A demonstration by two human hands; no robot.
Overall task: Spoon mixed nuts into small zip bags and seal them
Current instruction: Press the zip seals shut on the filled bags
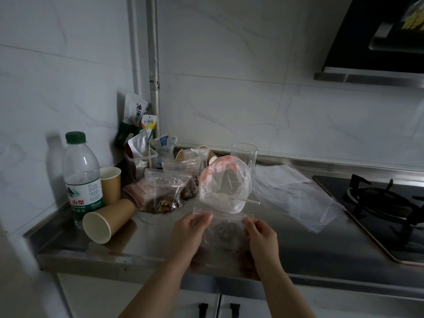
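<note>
Clear small zip bag [223,228] of mixed nuts (held upright), above steel counter edge

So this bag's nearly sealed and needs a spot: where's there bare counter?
Bare steel counter lies in front of the tipped paper cup, left of the left hand. More lies between the right hand and the stove. The back corner around the water bottle is crowded.
</note>
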